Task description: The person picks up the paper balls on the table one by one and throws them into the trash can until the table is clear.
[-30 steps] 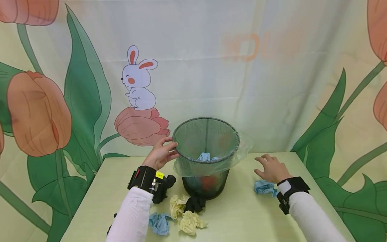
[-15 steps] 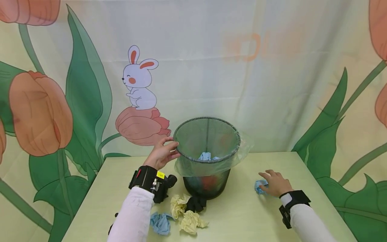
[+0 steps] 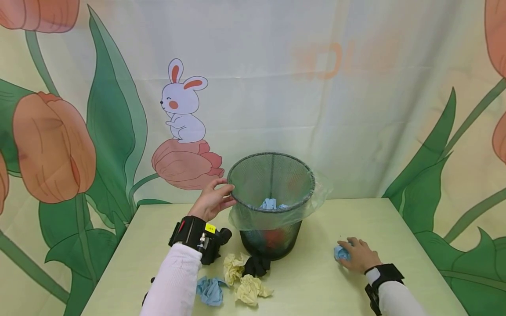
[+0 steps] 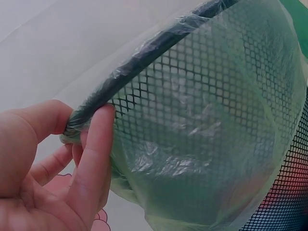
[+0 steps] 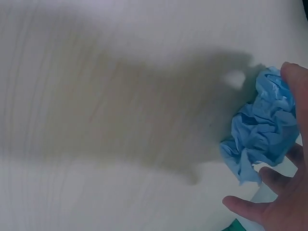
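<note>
A black mesh wastebasket [image 3: 290, 243] stands upright on the table, lined with a thin translucent green bag [image 3: 253, 223] folded over its rim. My left hand [image 3: 211, 199] grips the left side of that rim, thumb and fingers pinching bag and rim together in the left wrist view. At the right, my right hand [image 3: 359, 255] is over a crumpled blue paper ball [image 5: 264, 125], thumb and fingers around it close to the tabletop. Inside the basket, pieces of crumpled blue paper [image 3: 269, 204] show, and something reddish shows through the mesh.
In front of the basket lie two crumpled yellow papers [image 3: 234, 267], a black crumpled piece [image 3: 257, 266] and another blue paper ball [image 3: 210, 290]. A printed curtain [image 3: 269, 87] with tulips and a rabbit hangs behind the table [image 3: 316, 285].
My right hand has come down and toward me, closing its fingers around the blue paper ball on the right. The left hand stays on the basket rim.
</note>
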Available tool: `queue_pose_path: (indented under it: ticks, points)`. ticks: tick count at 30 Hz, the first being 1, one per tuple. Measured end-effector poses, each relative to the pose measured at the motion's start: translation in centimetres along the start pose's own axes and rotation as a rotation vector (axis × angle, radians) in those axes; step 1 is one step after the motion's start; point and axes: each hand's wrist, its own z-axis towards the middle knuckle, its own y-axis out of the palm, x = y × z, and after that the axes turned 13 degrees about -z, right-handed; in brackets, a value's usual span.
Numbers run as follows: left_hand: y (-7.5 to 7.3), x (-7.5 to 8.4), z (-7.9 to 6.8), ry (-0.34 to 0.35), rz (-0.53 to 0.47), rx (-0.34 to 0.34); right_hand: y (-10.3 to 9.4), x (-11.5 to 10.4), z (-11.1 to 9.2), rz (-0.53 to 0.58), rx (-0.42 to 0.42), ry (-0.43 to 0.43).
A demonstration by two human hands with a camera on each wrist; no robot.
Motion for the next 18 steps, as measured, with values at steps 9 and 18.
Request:
queue_pose_path:
  ticks: [9, 18]
  points:
    - [0.0, -0.1, 0.0, 0.0, -0.01, 0.0, 1.4, -1.3, -0.1, 0.046, -0.037, 0.005]
    - [-0.1, -0.2, 0.1, 0.002, -0.014, 0.005, 2.0, -1.8, -0.5, -0.007, 0.001, -0.004]
